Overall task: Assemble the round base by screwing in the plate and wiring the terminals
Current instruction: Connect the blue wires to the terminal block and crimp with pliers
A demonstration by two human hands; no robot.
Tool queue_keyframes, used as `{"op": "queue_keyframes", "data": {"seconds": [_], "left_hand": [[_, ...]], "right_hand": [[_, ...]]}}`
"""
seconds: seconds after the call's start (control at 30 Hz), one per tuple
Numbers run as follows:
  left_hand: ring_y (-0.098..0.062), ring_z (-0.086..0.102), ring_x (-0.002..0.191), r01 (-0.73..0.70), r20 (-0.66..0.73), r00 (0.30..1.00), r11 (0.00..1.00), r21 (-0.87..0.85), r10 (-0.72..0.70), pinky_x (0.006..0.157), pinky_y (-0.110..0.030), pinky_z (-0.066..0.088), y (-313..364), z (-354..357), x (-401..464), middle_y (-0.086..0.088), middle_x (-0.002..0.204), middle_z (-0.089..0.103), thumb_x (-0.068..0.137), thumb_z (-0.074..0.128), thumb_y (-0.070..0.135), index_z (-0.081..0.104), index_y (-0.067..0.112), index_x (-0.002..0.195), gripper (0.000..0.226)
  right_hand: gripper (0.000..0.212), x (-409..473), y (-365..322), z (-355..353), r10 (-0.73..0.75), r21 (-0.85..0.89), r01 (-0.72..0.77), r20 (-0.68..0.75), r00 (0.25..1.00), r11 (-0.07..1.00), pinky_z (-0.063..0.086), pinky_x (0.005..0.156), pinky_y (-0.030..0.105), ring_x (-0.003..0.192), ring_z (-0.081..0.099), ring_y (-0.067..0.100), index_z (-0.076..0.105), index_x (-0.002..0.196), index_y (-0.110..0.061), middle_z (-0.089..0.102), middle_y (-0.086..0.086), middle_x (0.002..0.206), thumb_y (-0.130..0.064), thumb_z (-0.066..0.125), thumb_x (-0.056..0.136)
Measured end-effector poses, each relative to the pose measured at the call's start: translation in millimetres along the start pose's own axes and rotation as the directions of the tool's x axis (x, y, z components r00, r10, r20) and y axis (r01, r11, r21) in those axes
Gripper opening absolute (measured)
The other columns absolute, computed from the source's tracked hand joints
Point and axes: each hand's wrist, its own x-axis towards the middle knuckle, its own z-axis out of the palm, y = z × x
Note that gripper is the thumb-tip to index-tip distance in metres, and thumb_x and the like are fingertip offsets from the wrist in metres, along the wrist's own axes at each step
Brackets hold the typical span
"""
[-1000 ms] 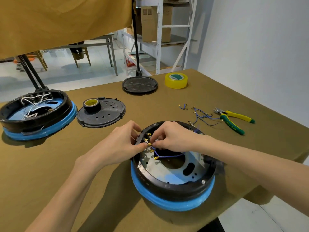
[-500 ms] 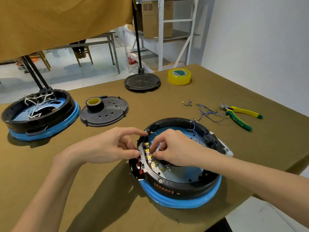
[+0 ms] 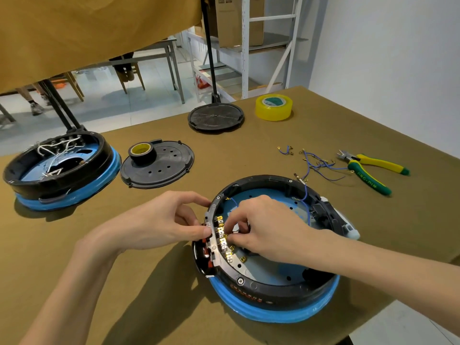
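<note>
The round base (image 3: 273, 282), a black plastic ring on a glossy blue band, sits at the near right of the olive cloth-covered table (image 3: 124, 282). Its inner floor is partly hidden under the right hand (image 3: 263, 230), whose curled fingers reach down at the row of brass terminals (image 3: 222, 236) along the left inner rim; whatever they pinch is too small and covered to make out. The left hand (image 3: 161, 222) pinches the rim's left edge, thumb and forefinger narrowly closed on the grey bracket beside the terminals. A thin blue wire (image 3: 307, 207) loops inside the far right of the ring.

Farther right lie loose blue wires (image 3: 321, 164) and green-and-yellow pliers (image 3: 371, 170). Farther left are a flat perforated black cover (image 3: 159, 168) carrying a black tape roll (image 3: 142, 152), and a second base (image 3: 62, 170) with white wiring. Farthest stand another black disc (image 3: 216, 117) and a yellow tape roll (image 3: 273, 107).
</note>
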Motion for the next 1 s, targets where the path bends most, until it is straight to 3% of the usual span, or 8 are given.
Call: {"op": "queue_keyframes", "data": {"seconds": [0.17, 0.27, 0.37, 0.6, 0.73, 0.83, 1.0], "left_hand": [[-0.004, 0.073, 0.092, 0.006, -0.008, 1.000, 1.000, 0.023, -0.006, 0.083, -0.022, 0.053, 2.7, 0.7, -1.1, 0.012, 0.097, 0.077, 0.080, 0.071, 0.061, 0.046, 0.042, 0.139, 0.067], [-0.004, 0.073, 0.092, 0.013, -0.001, 1.000, 1.000, 0.017, -0.013, 0.084, -0.023, 0.054, 4.4, 0.1, -1.2, 0.012, 0.097, 0.078, 0.077, 0.070, 0.063, 0.047, 0.041, 0.138, 0.069], [-0.004, 0.073, 0.092, 0.020, -0.001, 1.000, 1.000, 0.019, -0.020, 0.084, -0.024, 0.054, 4.3, 0.0, -0.9, 0.012, 0.097, 0.078, 0.076, 0.070, 0.063, 0.047, 0.040, 0.138, 0.070], [-0.003, 0.073, 0.092, 0.028, 0.002, 1.000, 0.999, 0.034, -0.028, 0.083, -0.023, 0.053, 4.1, -0.1, -1.2, 0.015, 0.097, 0.078, 0.076, 0.069, 0.065, 0.048, 0.040, 0.138, 0.070], [-0.001, 0.073, 0.093, 0.029, -0.005, 1.000, 0.998, 0.047, -0.029, 0.085, -0.023, 0.052, 5.8, -0.5, -1.2, 0.017, 0.096, 0.078, 0.078, 0.071, 0.062, 0.049, 0.038, 0.140, 0.069], [-0.001, 0.074, 0.091, 0.031, -0.026, 0.999, 0.999, 0.040, -0.030, 0.086, -0.025, 0.054, 8.5, 0.0, -1.8, 0.016, 0.094, 0.079, 0.080, 0.075, 0.055, 0.051, 0.034, 0.140, 0.068], [0.000, 0.075, 0.091, 0.047, -0.048, 0.998, 0.998, 0.047, -0.045, 0.090, -0.030, 0.056, 15.0, 0.3, -4.1, 0.017, 0.092, 0.079, 0.085, 0.078, 0.045, 0.054, 0.032, 0.139, 0.061]], "right_hand": [[0.014, -0.6, 3.4, 1.3, -0.053, -0.086, 0.049, -0.042, 0.998, 0.995, 0.030, 0.058, 0.028, 0.074, 0.047, 0.007, 0.077, 0.102, -0.038, 0.048, -0.017, 0.069, -0.045, 0.069, 0.093], [0.015, -1.4, 1.7, 4.0, -0.095, -0.111, 0.089, -0.053, 0.994, 0.990, 0.022, 0.056, 0.020, 0.076, 0.041, 0.008, 0.078, 0.103, -0.037, 0.034, -0.022, 0.069, -0.043, 0.068, 0.095], [0.014, 0.0, 1.2, 4.7, -0.092, -0.108, 0.086, -0.055, 0.994, 0.990, 0.018, 0.056, 0.018, 0.076, 0.041, 0.010, 0.079, 0.103, -0.036, 0.032, -0.022, 0.070, -0.041, 0.069, 0.094], [0.012, 6.9, 0.7, -0.7, -0.037, -0.095, 0.036, -0.004, 0.999, 0.995, 0.023, 0.053, 0.022, 0.073, 0.047, 0.009, 0.079, 0.100, -0.036, 0.042, -0.019, 0.066, -0.040, 0.072, 0.092], [0.008, 11.5, -3.0, -6.5, -0.007, -0.099, 0.010, 0.038, 0.999, 0.995, 0.025, 0.050, 0.023, 0.058, 0.046, 0.003, 0.081, 0.096, -0.033, 0.044, -0.020, 0.058, -0.035, 0.075, 0.090], [0.006, 14.1, -8.2, -9.4, -0.007, -0.123, 0.016, 0.077, 0.997, 0.992, 0.027, 0.050, 0.024, 0.058, 0.045, 0.002, 0.080, 0.094, -0.031, 0.047, -0.020, 0.061, -0.032, 0.076, 0.089], [0.011, 7.9, -15.2, -2.7, -0.044, -0.271, 0.047, 0.015, 0.999, 0.961, 0.027, 0.049, 0.028, 0.076, 0.061, 0.023, 0.078, 0.092, -0.027, 0.064, -0.005, 0.079, -0.026, 0.067, 0.094]]}}
